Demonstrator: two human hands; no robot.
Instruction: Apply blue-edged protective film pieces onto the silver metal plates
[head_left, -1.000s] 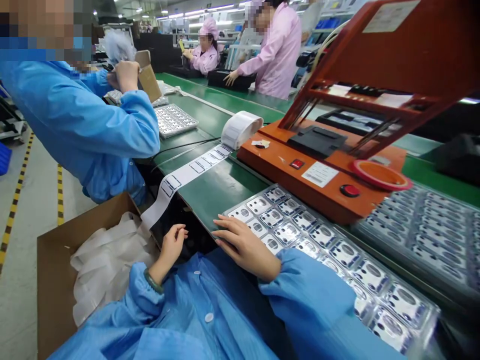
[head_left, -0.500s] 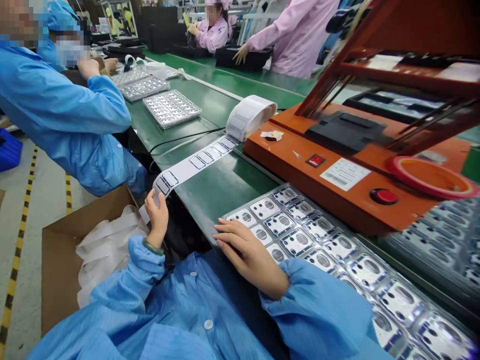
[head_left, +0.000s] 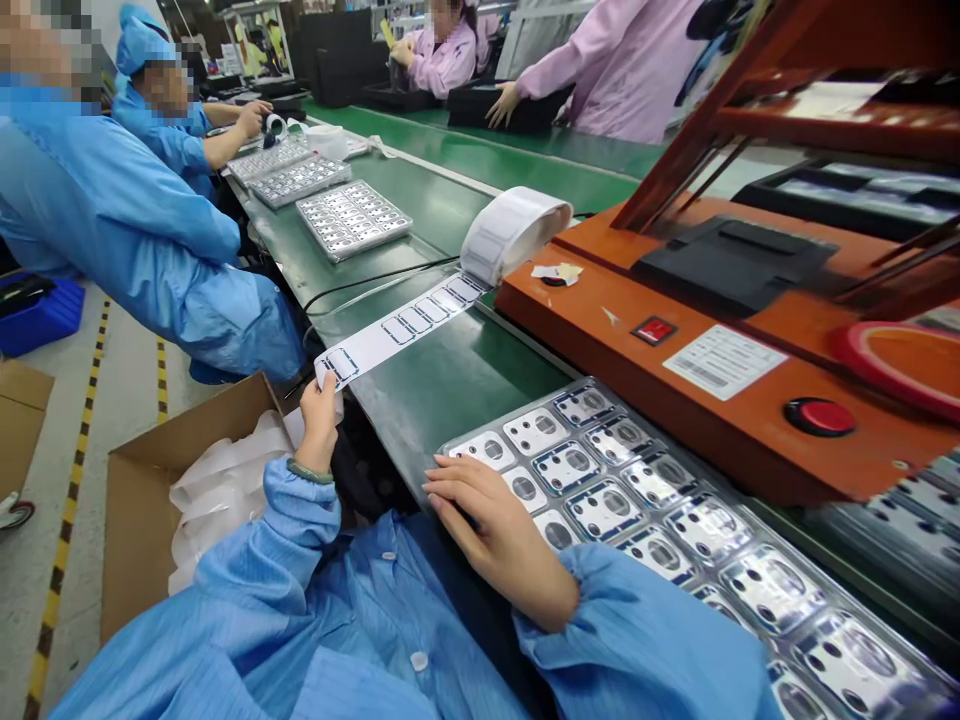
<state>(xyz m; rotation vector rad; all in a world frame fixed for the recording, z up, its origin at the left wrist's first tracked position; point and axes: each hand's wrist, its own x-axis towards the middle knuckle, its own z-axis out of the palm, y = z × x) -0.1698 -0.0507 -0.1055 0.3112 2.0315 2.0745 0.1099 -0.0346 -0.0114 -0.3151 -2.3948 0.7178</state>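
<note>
And here's the green worktop point(head_left: 450, 370), running away beyond the left grip point(head_left: 319, 415), light gleaming off its surface! Left of that grip, it's pale grey floor point(head_left: 131, 390), marked with yellow-and-black striped lines point(head_left: 79, 455); far beyond, a dark boxy unit point(head_left: 341, 60) stands by the worktop.

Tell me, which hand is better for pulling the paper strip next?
Probably the left hand: its thumb and fingers hold the paper strip. The right hand lies stretched out at the plastic tray, farther from the strip.
</note>
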